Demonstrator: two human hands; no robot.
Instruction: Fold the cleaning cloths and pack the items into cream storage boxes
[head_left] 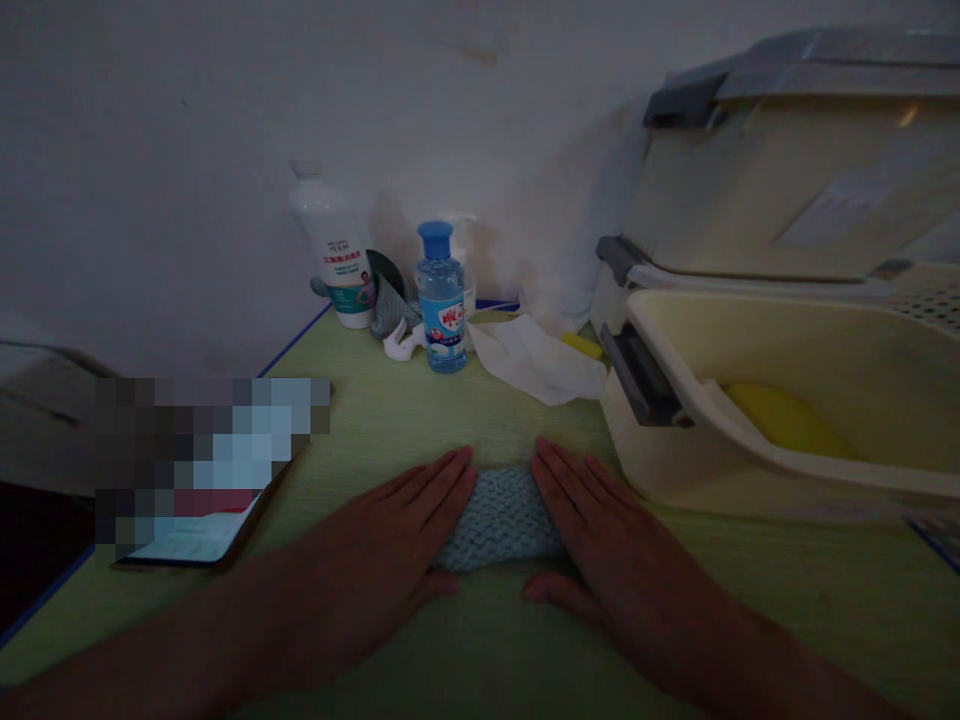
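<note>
A light blue-grey knitted piece (504,515) lies flat on the green table, with its two ends partly hidden under my hands. My left hand (416,520) rests flat over its left end, fingers stretched out and pointing away from me. Over the right end lies my right hand (589,530), also flat, its fingers extended forward and inward. Both thumbs are apart from the other fingers, on the near side of the knitting. Between the hands the stitched middle shows.
A phone or tablet (180,540), partly blurred out, lies at left. Behind stand a blue bottle (444,310), a white bottle (334,250) and a crumpled white sheet (540,360). Stacked cream bins fill the right; the open lower bin (645,440) holds something yellow (787,420).
</note>
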